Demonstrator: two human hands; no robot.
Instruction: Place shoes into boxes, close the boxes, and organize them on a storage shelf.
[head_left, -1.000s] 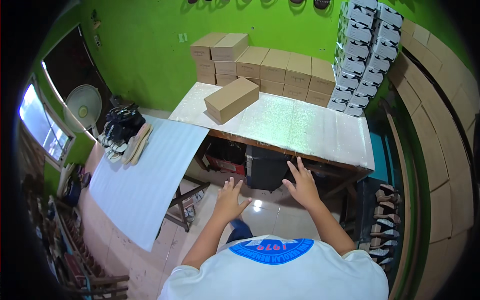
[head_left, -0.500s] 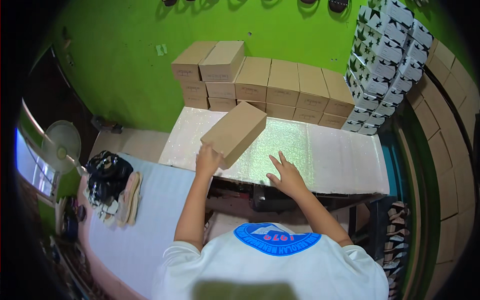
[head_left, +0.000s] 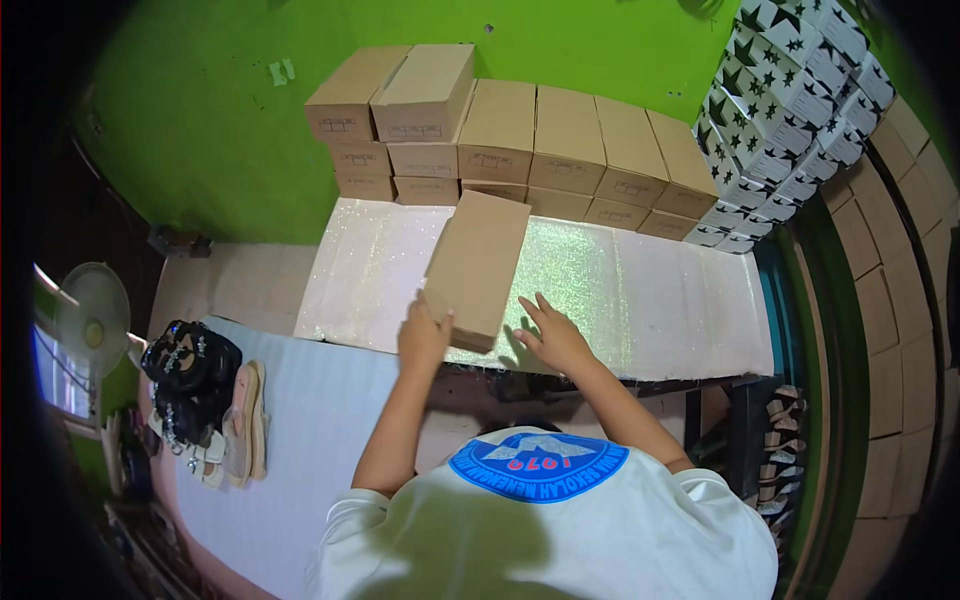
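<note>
While left hand (head_left: 423, 335) grips plain oblong cardboard box (head_left: 477, 267), right hand (head_left: 551, 335) splayed flat, glittery tabletop (head_left: 650, 300)

A plain brown cardboard shoebox (head_left: 476, 268), long and rectangular, lies alone on the near middle of the glittery white table (head_left: 650, 300), its near end overhanging the edge slightly, with the left hand (head_left: 424, 335) touching that near left corner. Along the far edge against the green wall stands a row of matching brown cardboard boxes (head_left: 560, 150), stacked (two to three layers, highest at the left), each with a small pale rectangular label (head_left: 415, 131) on its end face. At the far right rises a leaning stack of white boxes with black stars (head_left: 790, 120). Tall columns of tan cardboard cartons (head_left: 900, 330) line the right side.
</note>
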